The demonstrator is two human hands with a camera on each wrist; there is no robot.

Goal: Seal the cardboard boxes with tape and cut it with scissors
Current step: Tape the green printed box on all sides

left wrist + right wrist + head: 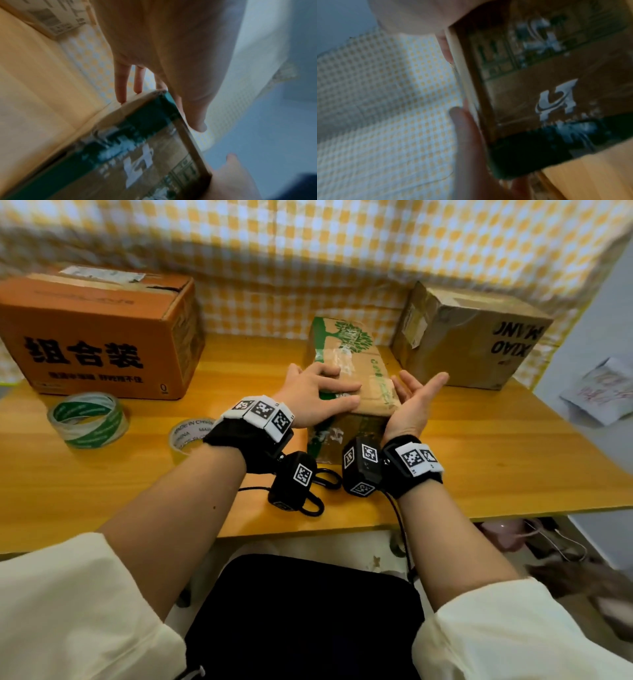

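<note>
Both hands at the middle box, nothing grasped.

The left hand [320, 397] is laid flat, fingers straight, on the near top of the green-printed box [352, 361]; the right hand [412, 402] is held palm-up, fingers relaxed, against its right edge. The box's long axis is directed away from the hands, mid-surface [479, 460]. Three cardboard boxes are counted: orange box [99, 337] left, brown box [469, 337] right. Two tape rolls [88, 419] [186, 438] are set to the left, nearer the left hand. Scissor handles [313, 505] are probably glimpsed below the wrists.

bare table [479, 460] right of box [363, 364]
</note>
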